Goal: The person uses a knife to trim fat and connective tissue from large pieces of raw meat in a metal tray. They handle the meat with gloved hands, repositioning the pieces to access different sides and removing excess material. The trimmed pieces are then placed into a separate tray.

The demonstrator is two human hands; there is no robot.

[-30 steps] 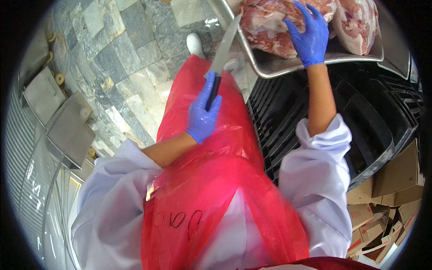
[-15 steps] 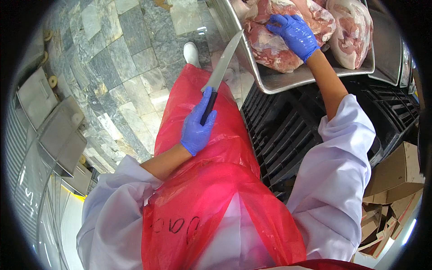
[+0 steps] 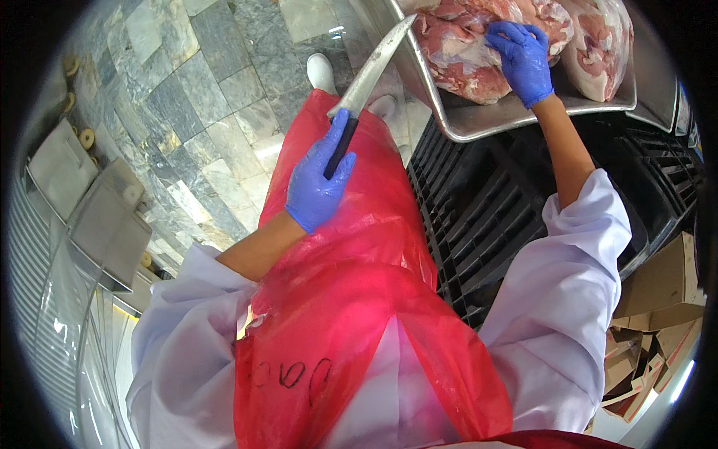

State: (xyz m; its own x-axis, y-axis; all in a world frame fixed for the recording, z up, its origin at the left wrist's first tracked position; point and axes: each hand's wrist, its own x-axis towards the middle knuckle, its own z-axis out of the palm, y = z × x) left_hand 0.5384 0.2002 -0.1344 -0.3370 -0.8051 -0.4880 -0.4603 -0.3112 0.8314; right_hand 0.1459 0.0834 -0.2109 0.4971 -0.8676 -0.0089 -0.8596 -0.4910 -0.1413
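In my left hand (image 3: 318,187), gloved in blue, is a knife (image 3: 372,71) held by its dark handle. Its long blade tilts up and to the right, the tip near the left rim of a metal tray (image 3: 516,125). My right hand (image 3: 523,67), also gloved, rests on a large piece of raw meat (image 3: 460,56) in that tray. The fingers are curled in against the meat's surface, and their tips are partly hidden. Another raw piece with pale skin (image 3: 602,49) lies to the right, close to my right hand.
Black slatted plastic crates (image 3: 490,202) stand below the tray. Cardboard boxes (image 3: 662,292) are at the lower right. Metal panels (image 3: 108,224) with small rollers line the left side. Grey marbled tiles (image 3: 224,97) cover the floor. A red apron (image 3: 359,232) hangs over my front.
The tray and meat sit slightly higher and further right in view. My right hand has shifted right with them, its fingers more curled. My left hand and the knife are a little higher.
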